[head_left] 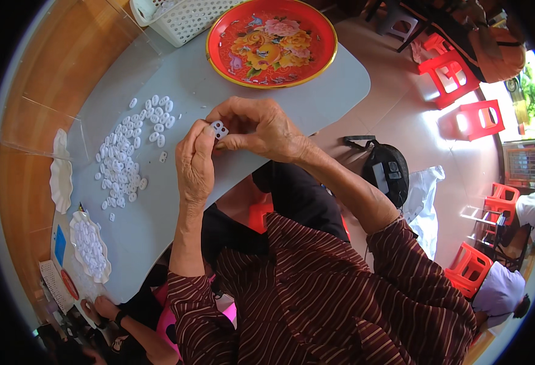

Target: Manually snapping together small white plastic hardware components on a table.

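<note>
While both hands meet over grey table (158, 231), small white piece (219, 129) sits pinched between them, raised off surface, likely for close look. Left hand (196, 163): thumb and forefinger clamped on piece's near edge. Right hand (261, 129): fingers curled together on its far side, steadying. Loose pile of white pieces (127, 149) spread flat at left, within easy reach. White dish (90, 244) with more pieces near left. Red tray (272, 42) and white basket (179, 18) far, out of way.

Small white part (219, 129) half hidden behind fingers (205, 135), its shape unclear
</note>
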### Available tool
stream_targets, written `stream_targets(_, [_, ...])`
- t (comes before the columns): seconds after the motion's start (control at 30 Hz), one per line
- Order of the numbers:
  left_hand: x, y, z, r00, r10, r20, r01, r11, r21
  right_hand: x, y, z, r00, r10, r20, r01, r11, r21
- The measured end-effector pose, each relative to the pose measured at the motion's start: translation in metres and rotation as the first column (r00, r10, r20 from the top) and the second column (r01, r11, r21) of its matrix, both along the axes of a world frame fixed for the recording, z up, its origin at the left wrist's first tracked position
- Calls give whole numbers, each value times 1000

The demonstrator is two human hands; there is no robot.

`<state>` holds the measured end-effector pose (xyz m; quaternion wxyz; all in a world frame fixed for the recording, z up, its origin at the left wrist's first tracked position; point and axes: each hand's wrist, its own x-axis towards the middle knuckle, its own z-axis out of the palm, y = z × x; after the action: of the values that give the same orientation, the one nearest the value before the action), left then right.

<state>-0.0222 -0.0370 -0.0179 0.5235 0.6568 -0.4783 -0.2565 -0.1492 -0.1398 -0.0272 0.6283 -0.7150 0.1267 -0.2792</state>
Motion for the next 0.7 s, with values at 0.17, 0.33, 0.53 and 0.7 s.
stream_targets(0.17, [0, -2, -4, 1000, -10, -3, 10, 1000, 7, 1, 0, -5, 999, -27, 22, 27, 1000, -1])
stream_targets(0.33, [3, 0, -5, 1000, -25, -12, 26, 999, 36, 2, 2, -4, 996, -51, 67, 55, 997, -52])
stream_targets(0.53, [4, 1, -5, 998, -55, 27, 54, 998, 32, -1, 2, 0, 998, -52, 21, 56, 968, -245])
stream_targets(0.7, [5, 2, -4, 997, -57, 55, 52, 995, 89, 1, 2, -3, 996, -47, 69, 64, 962, -264])
